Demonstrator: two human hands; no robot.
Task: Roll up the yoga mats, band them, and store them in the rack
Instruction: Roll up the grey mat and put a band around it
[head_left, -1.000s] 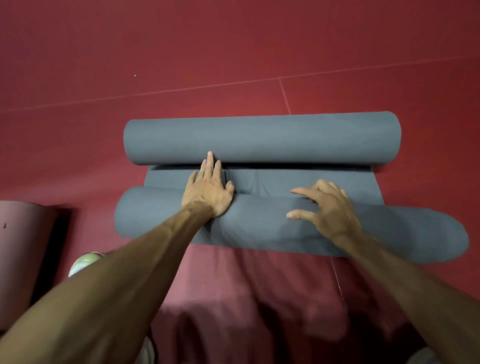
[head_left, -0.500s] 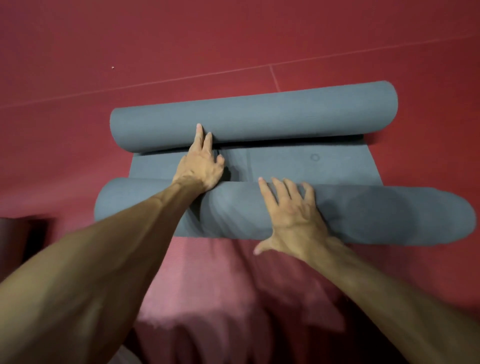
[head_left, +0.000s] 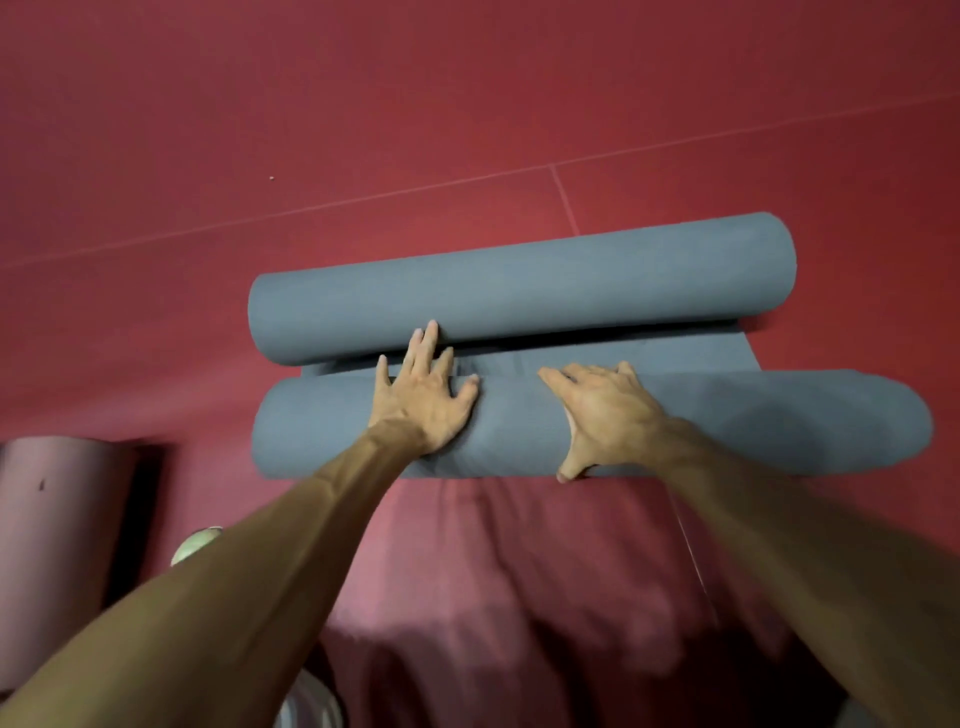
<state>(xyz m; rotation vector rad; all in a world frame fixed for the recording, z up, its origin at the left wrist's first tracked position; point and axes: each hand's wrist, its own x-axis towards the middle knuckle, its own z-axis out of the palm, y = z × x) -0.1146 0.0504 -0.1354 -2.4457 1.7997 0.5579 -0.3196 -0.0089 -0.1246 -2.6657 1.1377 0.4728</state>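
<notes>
Floor: red padding, thin seam lines running beyond the mat.
Grey mat: lies on that floor straight ahead of you, as two rolls side by side.
Far roll: full width, nothing on it.
Near roll: both your hands are on it; its right end sticks out past the far roll.
Flat strip: narrow band between the rolls, partly hidden by your fingers.
Pink mat: rolled, at left edge, well apart from the grey one.
Left hand: flat, fingers straight, tips touching the far roll.
Right hand: wraps the near roll, fingers over its top, thumb at its near edge.
Pale green object: beside your left forearm, can't identify.
</notes>
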